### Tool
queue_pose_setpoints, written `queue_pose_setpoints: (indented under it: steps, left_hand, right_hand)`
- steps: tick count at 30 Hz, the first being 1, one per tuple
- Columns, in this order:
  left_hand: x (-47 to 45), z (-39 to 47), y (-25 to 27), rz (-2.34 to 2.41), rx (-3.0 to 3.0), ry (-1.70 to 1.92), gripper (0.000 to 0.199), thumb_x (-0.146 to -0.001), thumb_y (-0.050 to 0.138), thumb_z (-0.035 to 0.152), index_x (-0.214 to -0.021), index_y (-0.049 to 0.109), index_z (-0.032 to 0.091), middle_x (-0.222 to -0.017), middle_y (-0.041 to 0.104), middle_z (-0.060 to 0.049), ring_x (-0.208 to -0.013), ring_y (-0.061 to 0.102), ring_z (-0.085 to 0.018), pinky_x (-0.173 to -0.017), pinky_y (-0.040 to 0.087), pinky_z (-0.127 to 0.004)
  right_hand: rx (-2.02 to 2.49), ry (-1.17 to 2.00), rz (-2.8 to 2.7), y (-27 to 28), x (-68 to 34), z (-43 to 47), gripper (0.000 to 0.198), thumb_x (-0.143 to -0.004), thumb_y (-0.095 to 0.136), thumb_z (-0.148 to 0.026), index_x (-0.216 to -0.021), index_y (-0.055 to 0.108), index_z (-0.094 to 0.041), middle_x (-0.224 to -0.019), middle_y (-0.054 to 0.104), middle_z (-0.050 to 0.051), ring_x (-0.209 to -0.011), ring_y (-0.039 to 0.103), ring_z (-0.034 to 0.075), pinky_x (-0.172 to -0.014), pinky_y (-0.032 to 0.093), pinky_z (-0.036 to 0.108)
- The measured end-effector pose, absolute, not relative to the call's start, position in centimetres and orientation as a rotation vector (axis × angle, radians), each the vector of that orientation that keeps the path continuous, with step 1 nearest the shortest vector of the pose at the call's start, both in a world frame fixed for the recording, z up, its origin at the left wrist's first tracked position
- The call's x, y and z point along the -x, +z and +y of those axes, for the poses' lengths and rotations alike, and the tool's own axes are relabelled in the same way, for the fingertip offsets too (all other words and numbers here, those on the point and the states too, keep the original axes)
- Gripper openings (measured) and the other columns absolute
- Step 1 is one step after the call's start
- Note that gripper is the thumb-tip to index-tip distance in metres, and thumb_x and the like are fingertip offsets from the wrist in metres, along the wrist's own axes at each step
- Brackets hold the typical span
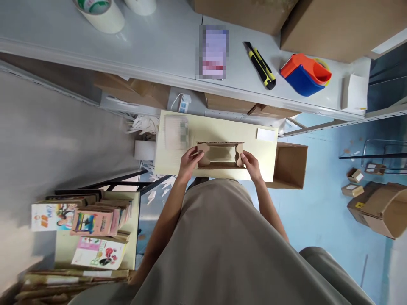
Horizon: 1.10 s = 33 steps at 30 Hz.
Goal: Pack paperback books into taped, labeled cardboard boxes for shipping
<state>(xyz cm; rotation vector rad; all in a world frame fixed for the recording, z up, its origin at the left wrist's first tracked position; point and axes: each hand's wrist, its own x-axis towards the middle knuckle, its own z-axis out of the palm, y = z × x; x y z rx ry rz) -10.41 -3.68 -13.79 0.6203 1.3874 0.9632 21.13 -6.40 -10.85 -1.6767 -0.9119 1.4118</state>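
Observation:
A small brown cardboard box (221, 166) with its open side facing up rests on or just above the pale yellow table; which, I cannot tell. My left hand (190, 162) pinches the left end of the box, thumb on a folded end flap. At the opposite end my right hand (251, 164) grips the right side, its thumb on a torn-looking flap. Through the open middle shows a pale yellowish surface. To the left of the box lies a blurred printed sheet (176, 132) on the yellow table (216, 123). A white slip (266, 134) lies at the table's far right.
On the grey shelf (143, 46) ahead lie a yellow-black utility knife (260, 65), an orange-blue tape dispenser (305, 74) and tape rolls (101, 15). An open carton (291, 165) stands right of the table. Stacked books (95, 216) are at left; another carton (378, 207) is on the floor.

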Motion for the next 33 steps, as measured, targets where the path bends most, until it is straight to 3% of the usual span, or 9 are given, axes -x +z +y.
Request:
queue_pose_setpoints:
  steps: [6,13,16,19,24,27,29,31,33]
  left_hand:
    - [9.1,-4.5,-15.3,1.569,-0.774,0.934,0.080,-0.072,0.097,0.071,-0.129,0.079,0.018,-0.140,0.082,-0.019,-0.130,0.080,-0.040,-0.117,0.063,-0.056]
    - [11.5,-5.4,-14.2,1.570,-0.919,0.868,0.057,-0.083,0.089,0.065,-0.118,0.075,0.022,-0.136,0.082,-0.017,-0.131,0.079,-0.036,-0.118,0.063,-0.055]
    - [13.4,-6.4,-13.3,1.482,-0.997,0.769,0.047,-0.087,0.081,0.057,-0.120,0.077,0.024,-0.152,0.076,-0.017,-0.145,0.073,-0.038,-0.123,0.060,-0.059]
    - [14.5,-7.0,-12.8,1.375,-1.085,0.685,0.059,-0.083,0.084,0.050,-0.136,0.077,0.026,-0.170,0.064,-0.016,-0.157,0.064,-0.040,-0.127,0.058,-0.060]
    - [13.6,-6.1,-12.8,1.418,-1.187,0.629,0.051,-0.093,0.083,0.053,-0.133,0.077,0.022,-0.142,0.079,-0.016,-0.124,0.082,-0.033,-0.113,0.068,-0.052]
    - [12.8,-5.0,-12.5,1.554,-1.312,0.617,0.070,-0.096,0.082,0.039,-0.161,0.061,0.023,-0.124,0.082,-0.010,-0.100,0.083,-0.026,-0.102,0.070,-0.046]
    - [12.4,-4.4,-12.0,1.570,-1.433,0.616,0.085,-0.098,0.080,0.029,-0.176,0.046,0.028,-0.130,0.079,-0.008,-0.093,0.082,-0.022,-0.099,0.069,-0.041]
    - [12.3,-3.9,-11.5,1.548,-1.548,0.620,0.077,-0.101,0.076,0.024,-0.173,0.051,0.032,-0.138,0.075,-0.008,-0.094,0.081,-0.019,-0.098,0.069,-0.038]
    - [12.2,-3.6,-11.2,1.530,-1.624,0.618,0.053,-0.104,0.074,0.024,-0.156,0.067,0.030,-0.141,0.072,-0.008,-0.095,0.081,-0.019,-0.098,0.069,-0.037]
  right_hand:
    - [1.750,1.382,-0.893,-13.1,-21.1,-5.9,0.079,-0.079,0.087,-0.089,-0.119,0.077,-0.022,-0.136,0.084,0.018,-0.121,0.083,0.038,-0.101,0.071,0.053]
    - [1.708,1.305,-0.964,-11.8,-22.2,-7.4,0.067,-0.087,0.086,-0.084,-0.118,0.072,-0.027,-0.141,0.080,0.017,-0.133,0.079,0.037,-0.109,0.069,0.055]
    - [1.600,1.417,-1.139,-10.6,-23.5,-8.5,0.060,-0.087,0.091,-0.077,-0.121,0.078,-0.029,-0.160,0.071,0.015,-0.150,0.070,0.038,-0.120,0.064,0.058]
    - [1.569,1.465,-1.285,-10.2,-24.1,-9.1,0.067,-0.077,0.101,-0.071,-0.129,0.084,-0.031,-0.172,0.062,0.014,-0.154,0.067,0.039,-0.123,0.062,0.058]
    - [1.753,1.293,-1.234,-11.7,-23.5,-8.2,0.061,-0.088,0.083,-0.084,-0.107,0.084,-0.026,-0.138,0.081,0.016,-0.123,0.082,0.036,-0.110,0.069,0.057]
    - [1.878,1.231,-1.211,-12.2,-23.2,-7.1,0.074,-0.087,0.084,-0.084,-0.132,0.078,-0.025,-0.120,0.085,0.014,-0.099,0.084,0.033,-0.096,0.073,0.056]
    - [1.875,1.205,-1.292,-12.0,-23.2,-6.4,0.092,-0.090,0.083,-0.079,-0.163,0.062,-0.027,-0.130,0.082,0.014,-0.093,0.083,0.031,-0.089,0.074,0.054]
    - [1.824,1.152,-1.418,-11.7,-23.3,-6.0,0.093,-0.098,0.077,-0.072,-0.177,0.048,-0.031,-0.145,0.076,0.015,-0.095,0.082,0.029,-0.091,0.075,0.053]
    - [1.778,1.110,-1.533,-11.5,-23.5,-5.8,0.077,-0.104,0.071,-0.067,-0.173,0.056,-0.035,-0.152,0.070,0.014,-0.098,0.082,0.028,-0.095,0.075,0.053]
